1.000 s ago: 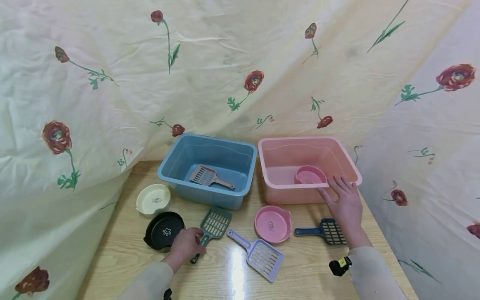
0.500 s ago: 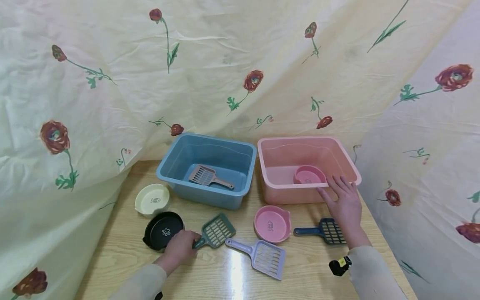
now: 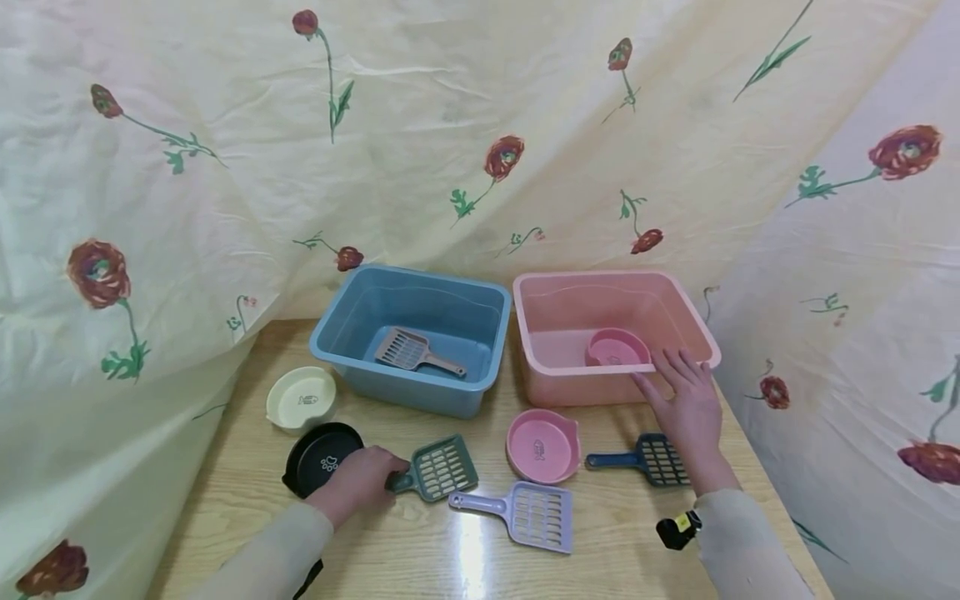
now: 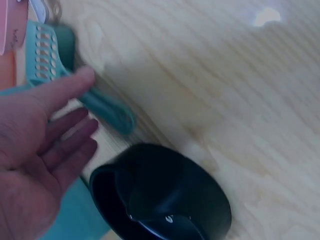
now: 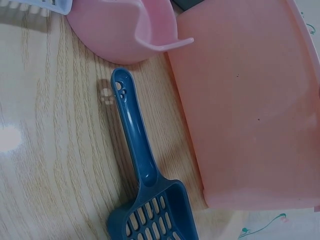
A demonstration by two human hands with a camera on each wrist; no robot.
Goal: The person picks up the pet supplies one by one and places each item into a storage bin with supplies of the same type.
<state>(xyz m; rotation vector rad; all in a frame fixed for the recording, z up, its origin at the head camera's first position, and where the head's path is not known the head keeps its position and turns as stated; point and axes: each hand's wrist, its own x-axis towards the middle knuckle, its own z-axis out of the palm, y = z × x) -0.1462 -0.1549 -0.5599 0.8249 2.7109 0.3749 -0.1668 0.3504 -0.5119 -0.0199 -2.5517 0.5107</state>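
My left hand (image 3: 360,482) is at the handle of a dark green slotted litter scoop (image 3: 422,478), whose head points right on the table. In the left wrist view the thumb overlaps the handle, while the other fingers extend loosely beside it. Close under that wrist sits a black pet bowl (image 3: 324,457) with a paw print. My right hand (image 3: 686,412) rests at the front rim of a pink bin (image 3: 573,390), fingers extended; the right wrist view leaves it out. Just below it lies a navy litter scoop (image 5: 134,130), handle toward the left in the head view.
A lilac scoop (image 3: 516,510) lies right of the green one, below a pink bowl (image 3: 542,454). A cream bowl (image 3: 300,404) stands at left. The blue bin (image 3: 405,396) holds a greyish scoop (image 3: 422,358); a second pink bowl (image 3: 617,343) is inside the pink bin.
The green scoop has swung so its head points right, shifting right and nearer. The lilac scoop has turned, its head now pointing straight right. My right hand stays at the bin rim.
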